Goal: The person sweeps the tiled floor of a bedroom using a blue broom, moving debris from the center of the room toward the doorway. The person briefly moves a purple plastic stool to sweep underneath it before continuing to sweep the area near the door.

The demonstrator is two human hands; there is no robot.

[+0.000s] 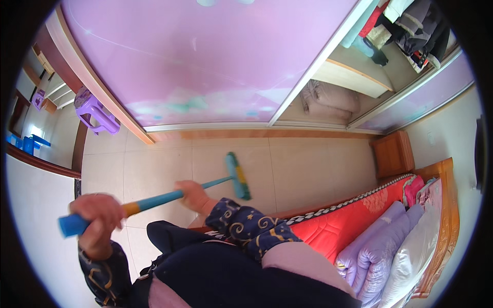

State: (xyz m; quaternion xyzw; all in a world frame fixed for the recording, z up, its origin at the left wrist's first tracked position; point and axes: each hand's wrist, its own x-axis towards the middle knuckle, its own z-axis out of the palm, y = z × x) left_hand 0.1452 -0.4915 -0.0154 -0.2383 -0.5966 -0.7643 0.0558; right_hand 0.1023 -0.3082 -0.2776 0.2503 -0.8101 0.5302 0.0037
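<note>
Both hands grip the blue and orange handle of a broom [160, 199]. Near the blue end cap at the left is my left hand [96, 221], slightly blurred, its fingers wrapped round the handle. Farther down the handle, my right hand [192, 197] is closed round the blue section. The broom head [237, 176], green-blue with a yellow stripe, is over the tiled floor [296, 165] between the wardrobe and the bed. Dark patterned sleeve covers show on both forearms.
A wardrobe with a purple sliding door [215, 61] stands ahead, partly open on clothes [416, 27] and a folded quilt [331, 101]. At the right are a wooden nightstand [393, 154] and a bed with red bedding [327, 235]. A purple plastic stool [96, 111] stands by the doorway.
</note>
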